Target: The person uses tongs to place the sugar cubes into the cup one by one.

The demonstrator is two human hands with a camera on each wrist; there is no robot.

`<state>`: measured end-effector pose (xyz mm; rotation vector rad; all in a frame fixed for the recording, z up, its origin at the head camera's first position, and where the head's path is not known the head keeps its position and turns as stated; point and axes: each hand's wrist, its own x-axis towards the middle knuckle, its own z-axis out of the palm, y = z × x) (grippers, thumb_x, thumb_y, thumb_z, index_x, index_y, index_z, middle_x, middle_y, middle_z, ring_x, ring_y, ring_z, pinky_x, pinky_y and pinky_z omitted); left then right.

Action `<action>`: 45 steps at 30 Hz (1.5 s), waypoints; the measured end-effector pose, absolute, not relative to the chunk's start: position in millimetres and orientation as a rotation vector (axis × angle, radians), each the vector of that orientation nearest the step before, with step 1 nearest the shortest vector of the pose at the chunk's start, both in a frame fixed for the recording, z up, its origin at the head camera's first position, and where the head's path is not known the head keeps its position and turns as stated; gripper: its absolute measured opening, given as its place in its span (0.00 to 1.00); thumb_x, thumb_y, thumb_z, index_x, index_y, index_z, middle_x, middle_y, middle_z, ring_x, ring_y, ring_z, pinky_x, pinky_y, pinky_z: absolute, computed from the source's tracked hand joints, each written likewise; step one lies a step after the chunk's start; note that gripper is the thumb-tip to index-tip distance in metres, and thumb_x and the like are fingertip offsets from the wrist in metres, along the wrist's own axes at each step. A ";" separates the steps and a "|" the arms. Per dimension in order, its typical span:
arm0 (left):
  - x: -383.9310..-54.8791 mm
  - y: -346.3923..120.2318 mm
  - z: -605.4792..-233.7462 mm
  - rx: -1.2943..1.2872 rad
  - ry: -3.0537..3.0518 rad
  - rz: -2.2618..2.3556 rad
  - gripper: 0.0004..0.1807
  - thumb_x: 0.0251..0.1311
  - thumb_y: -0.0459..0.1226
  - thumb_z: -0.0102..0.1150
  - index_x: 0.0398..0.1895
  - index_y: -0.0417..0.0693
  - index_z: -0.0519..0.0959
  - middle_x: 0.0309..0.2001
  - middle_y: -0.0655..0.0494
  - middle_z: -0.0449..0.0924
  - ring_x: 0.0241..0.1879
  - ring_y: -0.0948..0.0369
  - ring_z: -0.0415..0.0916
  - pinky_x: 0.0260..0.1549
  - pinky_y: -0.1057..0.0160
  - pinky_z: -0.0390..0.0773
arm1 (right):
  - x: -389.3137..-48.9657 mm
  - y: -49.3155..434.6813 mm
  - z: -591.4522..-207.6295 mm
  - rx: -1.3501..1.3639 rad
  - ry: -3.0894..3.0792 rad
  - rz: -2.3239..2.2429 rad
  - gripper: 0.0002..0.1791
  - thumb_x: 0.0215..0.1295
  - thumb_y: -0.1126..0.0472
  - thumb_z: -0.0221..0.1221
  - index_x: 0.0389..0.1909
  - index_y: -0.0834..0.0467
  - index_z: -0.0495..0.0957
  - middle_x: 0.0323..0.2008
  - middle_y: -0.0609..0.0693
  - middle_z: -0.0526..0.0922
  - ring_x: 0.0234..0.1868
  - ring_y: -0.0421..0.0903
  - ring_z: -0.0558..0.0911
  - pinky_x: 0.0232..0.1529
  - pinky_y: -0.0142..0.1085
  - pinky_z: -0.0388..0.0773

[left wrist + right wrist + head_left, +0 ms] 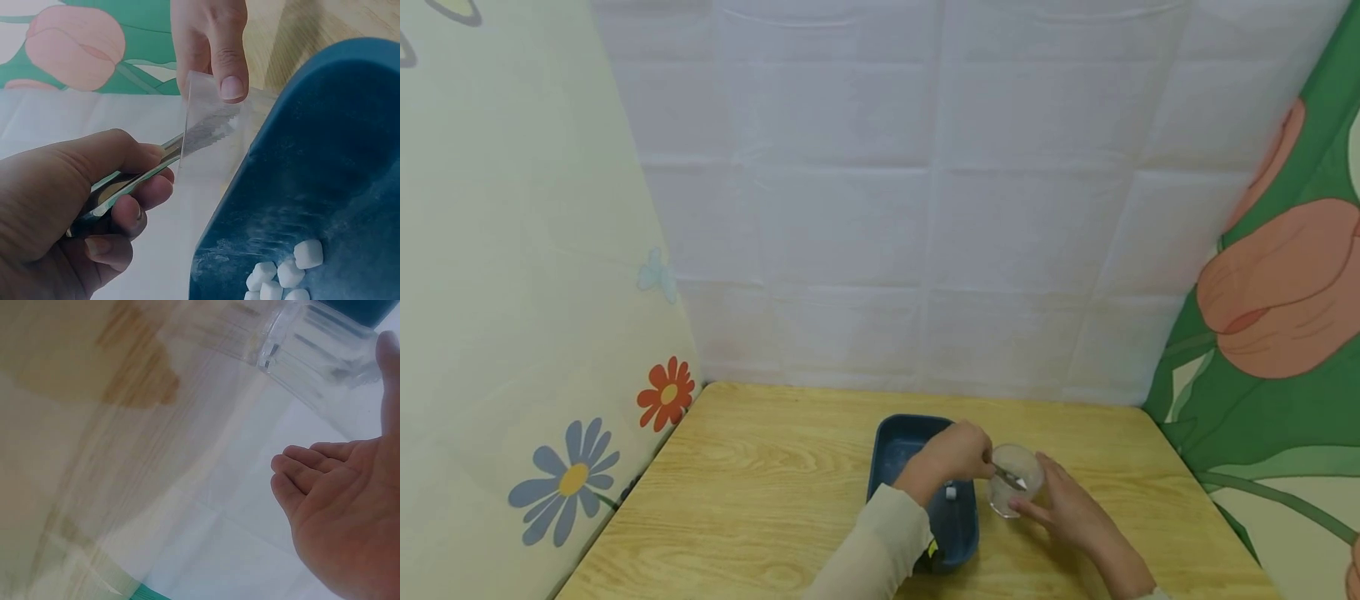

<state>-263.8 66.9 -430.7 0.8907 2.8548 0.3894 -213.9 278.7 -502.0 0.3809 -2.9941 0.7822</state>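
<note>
In the head view my left hand (955,452) reaches over the blue tray (958,546) to a clear cup (1028,461) on its right. That hand grips metal tongs (128,181), thumb on top and fingers curled beneath. The tongs' toothed end is inside the cup, where a small white piece (222,130) shows at the tips. My right hand (1067,504) holds the cup from the right, its thumb (231,84) at the rim. In the right wrist view the cup's thick base (272,347) stands on the table, between thumb and fingers.
Several white cubes (308,254) lie in the tray, partly hidden by the left forearm in the head view. The wood-patterned table (760,475) ends at a white curtain (850,233). Flowered cloths (1292,292) hang along both sides.
</note>
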 end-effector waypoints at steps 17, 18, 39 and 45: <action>-260.1 71.9 -430.5 0.867 2.847 0.351 0.07 0.64 0.43 0.67 0.29 0.55 0.89 0.23 0.67 0.80 0.20 0.70 0.72 0.23 0.70 0.73 | -210.8 279.0 -504.1 0.409 -2.948 0.816 0.55 0.62 0.36 0.65 0.71 0.76 0.57 0.68 0.78 0.63 0.67 0.75 0.67 0.63 0.67 0.65; -260.1 72.1 -431.0 0.869 2.849 0.344 0.07 0.64 0.43 0.67 0.28 0.55 0.88 0.22 0.67 0.80 0.20 0.70 0.72 0.22 0.70 0.73 | -210.7 279.0 -504.5 0.405 -2.950 0.818 0.56 0.62 0.36 0.65 0.71 0.75 0.57 0.68 0.78 0.63 0.67 0.75 0.67 0.63 0.67 0.65; -258.1 62.4 -421.6 0.868 2.847 0.428 0.08 0.65 0.44 0.66 0.29 0.56 0.87 0.22 0.67 0.79 0.19 0.69 0.70 0.22 0.69 0.71 | -213.0 279.1 -503.1 0.367 -3.005 0.789 0.58 0.63 0.33 0.63 0.72 0.77 0.54 0.69 0.79 0.59 0.67 0.77 0.64 0.62 0.68 0.64; -256.4 39.9 -410.5 0.895 2.826 0.549 0.07 0.68 0.44 0.64 0.31 0.56 0.85 0.24 0.67 0.78 0.20 0.69 0.70 0.22 0.68 0.71 | -213.3 279.8 -504.3 0.355 -3.023 0.782 0.59 0.63 0.34 0.63 0.72 0.78 0.53 0.69 0.80 0.59 0.68 0.77 0.64 0.63 0.67 0.64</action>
